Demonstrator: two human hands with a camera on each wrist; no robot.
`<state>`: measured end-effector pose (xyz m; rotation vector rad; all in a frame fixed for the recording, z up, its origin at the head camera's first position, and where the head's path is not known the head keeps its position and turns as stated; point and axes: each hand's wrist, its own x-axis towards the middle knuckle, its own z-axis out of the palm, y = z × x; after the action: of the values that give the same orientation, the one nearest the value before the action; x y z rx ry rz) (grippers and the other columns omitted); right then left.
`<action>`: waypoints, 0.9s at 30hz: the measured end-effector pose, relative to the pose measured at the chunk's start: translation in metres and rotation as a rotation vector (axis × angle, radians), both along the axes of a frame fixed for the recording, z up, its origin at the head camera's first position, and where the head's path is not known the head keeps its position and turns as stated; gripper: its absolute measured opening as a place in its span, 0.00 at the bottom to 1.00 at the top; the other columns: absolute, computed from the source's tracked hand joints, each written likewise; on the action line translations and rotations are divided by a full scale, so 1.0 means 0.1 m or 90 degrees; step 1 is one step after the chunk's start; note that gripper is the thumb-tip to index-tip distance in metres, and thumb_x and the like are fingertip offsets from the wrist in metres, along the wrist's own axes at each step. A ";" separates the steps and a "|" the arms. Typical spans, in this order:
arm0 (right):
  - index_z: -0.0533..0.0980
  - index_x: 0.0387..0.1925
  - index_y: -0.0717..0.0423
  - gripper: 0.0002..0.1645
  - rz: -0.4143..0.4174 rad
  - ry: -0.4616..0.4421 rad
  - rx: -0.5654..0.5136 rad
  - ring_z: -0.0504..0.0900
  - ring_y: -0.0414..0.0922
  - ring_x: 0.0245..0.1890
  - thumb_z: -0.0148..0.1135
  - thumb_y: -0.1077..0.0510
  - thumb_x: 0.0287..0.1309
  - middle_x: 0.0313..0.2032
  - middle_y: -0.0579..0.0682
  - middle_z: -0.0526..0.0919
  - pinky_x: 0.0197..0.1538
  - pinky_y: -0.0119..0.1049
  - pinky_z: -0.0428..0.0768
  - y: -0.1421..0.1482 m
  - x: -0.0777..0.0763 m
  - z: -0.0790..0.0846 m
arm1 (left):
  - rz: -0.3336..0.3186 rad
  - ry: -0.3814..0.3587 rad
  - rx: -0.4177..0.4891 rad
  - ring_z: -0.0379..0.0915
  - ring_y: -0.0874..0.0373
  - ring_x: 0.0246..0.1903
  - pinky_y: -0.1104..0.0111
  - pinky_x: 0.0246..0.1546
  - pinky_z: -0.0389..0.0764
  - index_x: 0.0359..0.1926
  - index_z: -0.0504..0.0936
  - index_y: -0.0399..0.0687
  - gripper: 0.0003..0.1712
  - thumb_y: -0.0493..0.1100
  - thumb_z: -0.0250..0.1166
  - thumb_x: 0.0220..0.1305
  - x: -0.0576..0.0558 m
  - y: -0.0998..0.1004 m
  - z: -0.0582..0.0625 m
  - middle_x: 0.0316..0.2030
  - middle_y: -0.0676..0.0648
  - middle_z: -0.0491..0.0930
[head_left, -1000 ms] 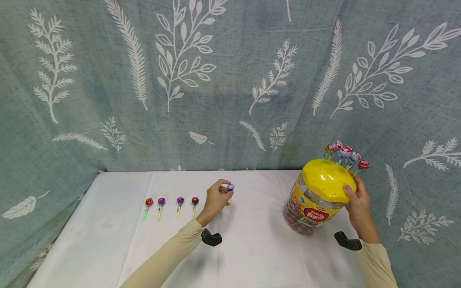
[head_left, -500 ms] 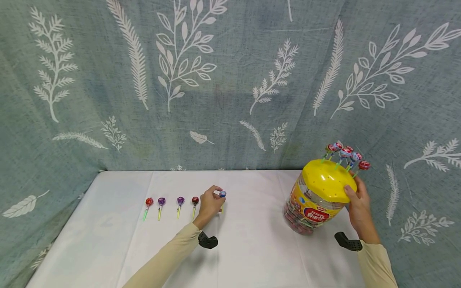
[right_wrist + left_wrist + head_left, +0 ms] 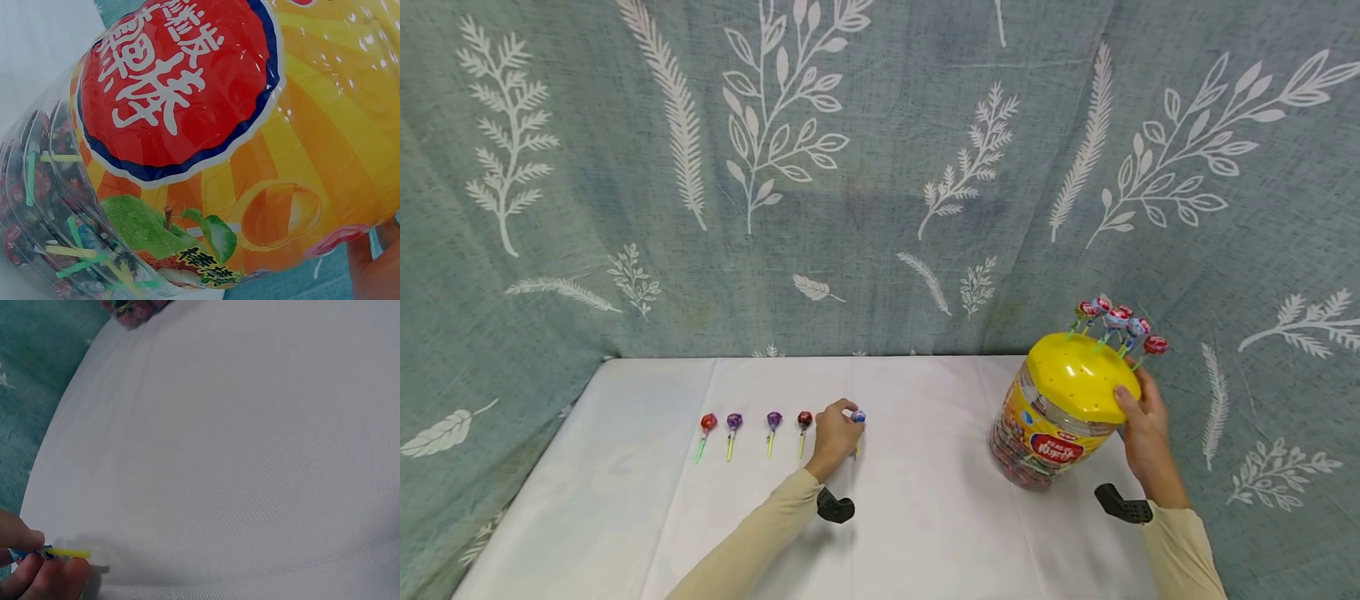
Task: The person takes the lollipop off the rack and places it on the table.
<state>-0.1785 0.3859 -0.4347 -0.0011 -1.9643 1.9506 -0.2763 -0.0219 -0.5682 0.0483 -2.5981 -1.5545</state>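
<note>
Pinched between the thumb and fingers of my left hand [image 3: 837,433] is a blue-wrapped lollipop [image 3: 858,417]. In the left wrist view its yellow stick [image 3: 72,553] pokes out past the fingertips, low over the white cloth. My right hand [image 3: 1146,425] grips the yellow lid [image 3: 1078,375] of a big clear lollipop jar [image 3: 1051,442] at its right edge. The jar leans toward the right. Several wrapped lollipops [image 3: 1117,317] stand upright in holes along the lid's far side. More lollipops [image 3: 75,244] fill the lower part of the jar in the right wrist view.
Left of my left hand, a row of lollipops lies on the white table [image 3: 625,433]: a red one [image 3: 708,422], two purple ones [image 3: 734,422] and a dark red one [image 3: 805,419]. A patterned grey-green cloth [image 3: 865,208] hangs behind the table.
My left hand has moved left and down toward the table with the blue lollipop, coming near the end of the row. The right hand and the jar have stayed in place.
</note>
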 end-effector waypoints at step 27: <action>0.52 0.71 0.51 0.32 0.008 0.015 -0.013 0.71 0.38 0.52 0.46 0.59 0.68 0.59 0.44 0.66 0.51 0.21 0.72 0.02 -0.02 -0.02 | -0.065 0.027 -0.140 0.68 0.59 0.15 0.69 0.15 0.68 0.39 0.80 0.39 0.10 0.33 0.64 0.53 -0.07 0.03 0.26 0.19 0.49 0.75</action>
<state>-0.1803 0.3882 -0.4369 0.0276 -1.9336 1.9702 -0.2833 -0.0186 -0.5422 -0.1378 -2.7589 -1.2723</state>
